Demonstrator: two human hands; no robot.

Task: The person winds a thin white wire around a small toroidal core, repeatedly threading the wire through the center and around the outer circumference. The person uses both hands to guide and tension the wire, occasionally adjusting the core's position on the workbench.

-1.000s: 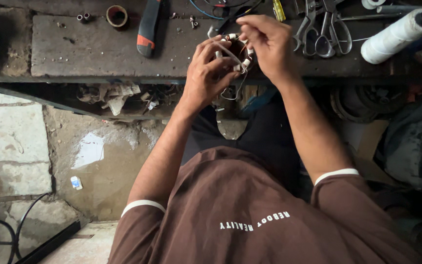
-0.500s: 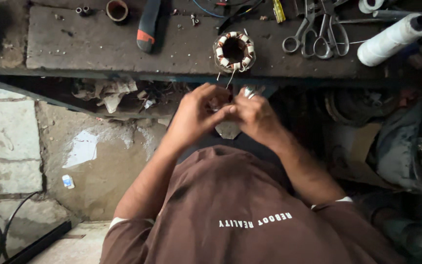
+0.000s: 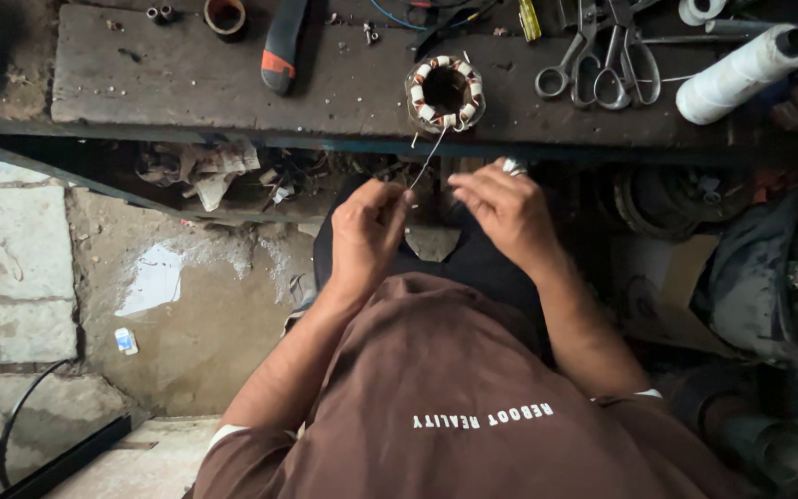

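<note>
Thin wire (image 3: 429, 159) pinched by left hand (image 3: 367, 231) fingers, run up to stator (image 3: 445, 92) on desk (image 3: 187, 83); right hand (image 3: 505, 208) beside, grip unclear.

Brown short-sleeved shirt with white-trimmed cuffs and white lettering; silver ring (image 3: 513, 166) on one finger.

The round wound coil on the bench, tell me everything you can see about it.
The coil ring lies flat near the front edge of the dark, worn workbench, its open centre facing up. Copper-coloured windings run around it, bound by white bands at intervals. Thin wire leads hang from its near side over the bench edge; one runs down to the left hand. The right hand is close beside, not touching the ring.
</note>
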